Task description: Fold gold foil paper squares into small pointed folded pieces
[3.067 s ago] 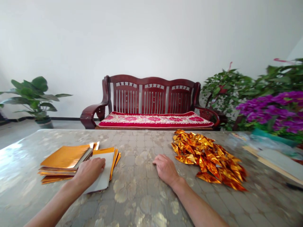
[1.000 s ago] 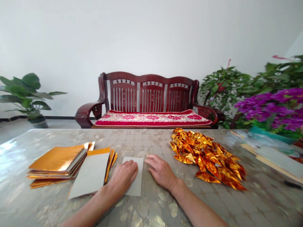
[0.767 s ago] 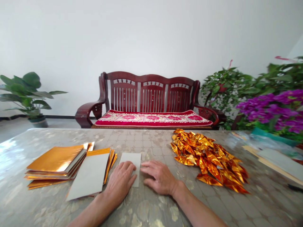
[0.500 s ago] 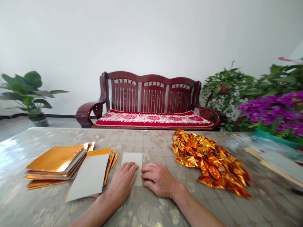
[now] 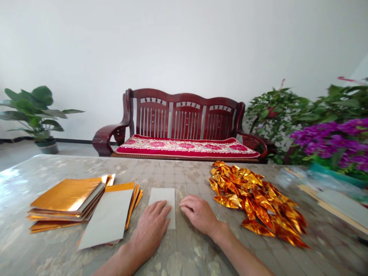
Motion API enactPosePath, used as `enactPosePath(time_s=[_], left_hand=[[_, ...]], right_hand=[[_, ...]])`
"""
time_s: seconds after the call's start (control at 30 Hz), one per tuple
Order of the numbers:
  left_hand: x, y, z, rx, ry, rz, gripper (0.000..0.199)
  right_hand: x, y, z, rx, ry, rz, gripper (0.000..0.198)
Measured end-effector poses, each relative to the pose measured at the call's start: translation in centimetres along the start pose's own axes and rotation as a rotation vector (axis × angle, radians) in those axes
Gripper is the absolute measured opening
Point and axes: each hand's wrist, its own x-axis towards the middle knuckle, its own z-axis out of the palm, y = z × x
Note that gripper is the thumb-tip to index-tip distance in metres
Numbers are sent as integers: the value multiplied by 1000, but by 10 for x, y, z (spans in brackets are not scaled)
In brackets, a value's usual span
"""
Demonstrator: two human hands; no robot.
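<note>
On the left of the bench (image 5: 184,174) lay the stack of gold sheets (image 5: 64,195), looking much as it had three seconds earlier, and beside it the grey-faced stack (image 5: 107,214), on which the left hand (image 5: 151,228) had been resting then. That hand had since come across to the narrow grey sheet (image 5: 164,194), which now lay flat near the middle of the bench, its far end and right-hand strip showing. The left fingers rested over it, slightly spread, and seemed to be steadying it rather than gripping. Farther right, the right hand (image 5: 198,214) had drawn back from the sheet's edge, where its fingers had been half a second before; a small gap now parted them. Its fingers were curled close together; whether they pinched anything could not be told. The sheet thus appeared to depend on the left hand alone. At the right, the heap of folded gold pieces (image 5: 255,199) lay apart from both hands, seemingly undisturbed.
</note>
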Motion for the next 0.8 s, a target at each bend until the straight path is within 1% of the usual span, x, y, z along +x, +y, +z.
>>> enactPosePath(time_s=[0.07,0.13,0.17,0.3,0.4,0.5,0.63,0.8], left_hand=[[0,-1,0,-4,-1,3,35],[0,-1,0,-6,-11,-2,35],[0,-1,0,-6,-18,-7,35],[1,0,-1,-9,-34,-27,36],[1,1,-2,-19,-35,-29,36],[1,2,-2,-30,-33,-32,36],[2,2,-2,-32,-34,-33,37],[3,1,-1,-15,-38,-32,39]], right_hand=[[11,8,-16,-49,24,133,20],[24,23,-39,-220,36,291,21],[32,32,-53,-271,51,337,23],[60,77,-109,-464,115,464,31],[75,109,-133,-616,64,481,30],[83,131,-138,-730,-65,437,33],[88,150,-129,-828,-230,360,33],[91,164,-124,-872,-353,312,26]])
